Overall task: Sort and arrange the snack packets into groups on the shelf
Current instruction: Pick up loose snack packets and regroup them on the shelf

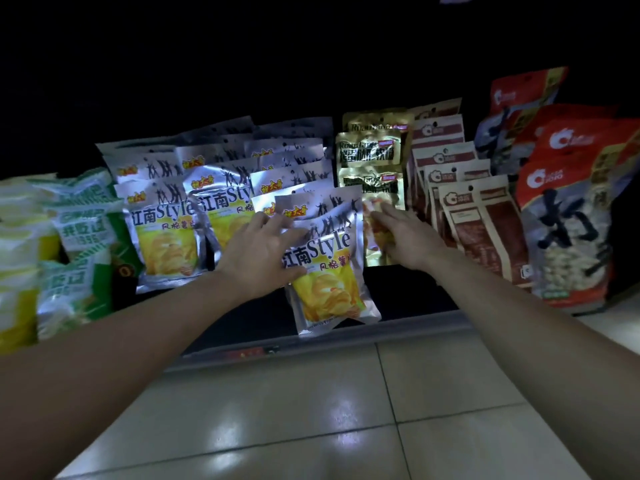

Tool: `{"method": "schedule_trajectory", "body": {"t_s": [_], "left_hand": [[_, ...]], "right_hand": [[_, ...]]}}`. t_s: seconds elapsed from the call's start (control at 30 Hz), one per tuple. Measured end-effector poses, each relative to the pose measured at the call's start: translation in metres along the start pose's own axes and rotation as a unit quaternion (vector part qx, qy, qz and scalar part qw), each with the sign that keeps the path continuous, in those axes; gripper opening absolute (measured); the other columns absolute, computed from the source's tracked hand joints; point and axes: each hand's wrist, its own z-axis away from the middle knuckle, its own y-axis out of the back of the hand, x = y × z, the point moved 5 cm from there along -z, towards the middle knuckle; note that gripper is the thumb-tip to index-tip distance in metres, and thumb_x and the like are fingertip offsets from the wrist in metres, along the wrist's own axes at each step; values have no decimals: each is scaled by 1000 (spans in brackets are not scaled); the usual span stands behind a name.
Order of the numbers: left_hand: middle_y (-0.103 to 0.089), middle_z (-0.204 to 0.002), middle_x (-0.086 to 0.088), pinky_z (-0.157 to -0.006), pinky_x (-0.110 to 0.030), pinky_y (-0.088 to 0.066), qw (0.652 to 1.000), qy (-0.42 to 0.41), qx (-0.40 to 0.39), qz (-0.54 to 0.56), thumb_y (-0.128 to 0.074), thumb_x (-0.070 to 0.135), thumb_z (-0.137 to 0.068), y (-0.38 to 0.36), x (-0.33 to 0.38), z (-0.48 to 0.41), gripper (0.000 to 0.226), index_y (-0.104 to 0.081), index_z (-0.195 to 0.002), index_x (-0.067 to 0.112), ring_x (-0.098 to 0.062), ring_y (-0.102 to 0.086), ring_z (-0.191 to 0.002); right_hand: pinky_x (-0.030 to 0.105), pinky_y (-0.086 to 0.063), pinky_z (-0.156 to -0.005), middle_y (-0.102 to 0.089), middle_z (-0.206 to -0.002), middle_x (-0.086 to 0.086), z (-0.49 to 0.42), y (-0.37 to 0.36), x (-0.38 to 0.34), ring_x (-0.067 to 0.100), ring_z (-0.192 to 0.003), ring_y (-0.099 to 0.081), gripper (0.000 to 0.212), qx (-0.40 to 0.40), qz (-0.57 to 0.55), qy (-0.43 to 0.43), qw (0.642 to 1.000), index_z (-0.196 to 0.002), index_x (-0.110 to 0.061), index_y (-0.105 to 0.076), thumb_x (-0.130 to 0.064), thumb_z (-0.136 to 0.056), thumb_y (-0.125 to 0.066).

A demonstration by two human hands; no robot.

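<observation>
Several silver packets with yellow chips on the front stand in rows on a low dark shelf. The frontmost silver packet leans at the shelf's front edge. My left hand rests on this packet's left side, fingers spread over its top. My right hand lies flat against the front gold packet, just right of the silver one, fingers apart. More gold packets stand behind it.
Green and white packets and yellow ones fill the shelf's left. Brown and cream packets and large red bags stand at the right. Pale floor tiles lie below the shelf edge.
</observation>
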Motion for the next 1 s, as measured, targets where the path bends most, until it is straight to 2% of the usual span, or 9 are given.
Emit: {"method": "schedule_trajectory", "body": {"t_s": [0.1,0.23,0.37,0.47,0.6,0.7,0.8,0.9,1.0], "left_hand": [[-47,-147,-2,-100,-49,-45,1000,1,-11,28,-65,58,-85,2,-6,9,72,-44,-147,29,-32,-45,-124],[-38,-156,2,-103,-42,-42,996,-40,-24,77,-65,52,-89,11,-17,28,69,-42,-150,29,-28,-44,-129],[-33,-158,8,-99,-32,-44,990,-56,-73,103,-62,45,-94,19,-48,54,63,-38,-151,32,-15,-40,-139],[-48,-147,6,-93,-35,-49,988,-48,-117,88,-61,44,-95,29,-77,70,55,-46,-146,30,-17,-51,-127],[-60,-132,4,-86,-32,-47,986,25,-158,48,-64,48,-91,34,-140,97,50,-55,-136,29,-20,-57,-118],[-58,-137,0,-90,-36,-51,983,97,-158,9,-66,51,-88,38,-195,120,57,-52,-140,28,-21,-59,-117],[-43,-151,-6,-98,-41,-48,970,194,-146,-24,-66,52,-88,40,-249,146,73,-37,-150,25,-29,-46,-132],[-19,-162,-9,-107,-51,-42,941,252,-222,-33,-68,61,-83,24,-288,178,101,-11,-158,26,-37,-27,-144],[-13,-164,-10,-109,-54,-38,921,228,-311,-47,-68,74,-73,3,-305,197,120,3,-158,27,-40,-17,-147]], "right_hand": [[46,-44,-105,-20,-164,-3,1,10,-5,34,-138,-37,71,-15,-7,-25,1000,-151,-31,-34,-18,-88,-63],[37,-53,-86,-66,-125,13,13,57,-33,33,-109,-63,43,182,-130,-38,974,-129,-19,-63,-7,-88,-57],[33,-47,-85,-69,-109,6,23,104,-90,28,-102,-61,31,321,-219,21,921,-108,-13,-69,0,-88,-50],[33,-44,-84,-66,-100,4,24,116,-151,26,-99,-57,20,342,-224,116,905,-100,-11,-70,-4,-90,-54],[37,-42,-87,-64,-106,4,16,92,-226,27,-104,-51,15,243,-136,216,936,-105,-13,-69,-16,-91,-64],[40,-42,-95,-61,-112,-1,5,60,-267,24,-108,-48,26,145,-64,261,952,-113,-17,-67,-29,-89,-68],[36,-39,-98,-58,-117,-3,-1,26,-304,21,-113,-47,36,54,-17,269,961,-121,-21,-63,-38,-90,-65],[38,-43,-96,-58,-122,0,-7,-4,-341,22,-116,-50,43,-32,-66,237,969,-125,-21,-60,-43,-88,-68],[41,-46,-98,-57,-131,4,-10,-30,-383,24,-121,-54,53,-114,-164,182,963,-131,-17,-56,-44,-87,-70]]}}
